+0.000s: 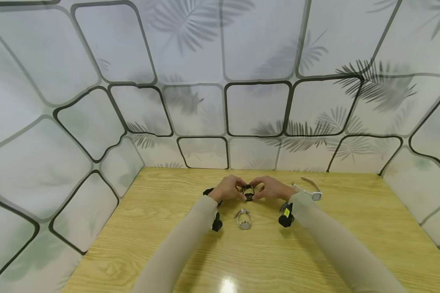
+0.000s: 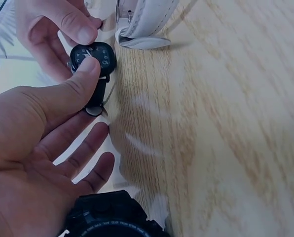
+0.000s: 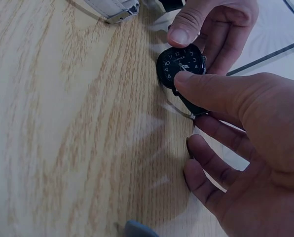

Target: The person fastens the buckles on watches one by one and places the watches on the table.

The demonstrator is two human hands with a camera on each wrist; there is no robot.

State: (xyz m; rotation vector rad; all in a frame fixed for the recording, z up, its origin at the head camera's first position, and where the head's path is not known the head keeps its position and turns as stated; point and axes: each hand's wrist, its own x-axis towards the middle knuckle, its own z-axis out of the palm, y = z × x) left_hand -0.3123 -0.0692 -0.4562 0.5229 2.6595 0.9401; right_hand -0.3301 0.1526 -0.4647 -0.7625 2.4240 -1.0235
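Both hands hold a black wristwatch (image 1: 249,197) between them near the back of the table. Its dark dial with pale numerals shows in the right wrist view. My left hand (image 1: 229,188) pinches the watch from the left, with the thumb (image 2: 83,81) over the dial's edge and the other fingers spread below. From the other side my right hand (image 1: 273,188) grips it, its thumb (image 3: 206,89) across the lower dial. The black strap (image 2: 96,98) hangs behind the case, partly hidden by fingers.
A pale-strapped watch (image 1: 245,224) stands in front of the hands. Another white-strapped watch (image 1: 316,196) lies beyond the right wrist. Beside the left wrist is a chunky black watch (image 2: 112,217). A patterned wall (image 1: 254,150) rises right behind the table (image 1: 161,203).
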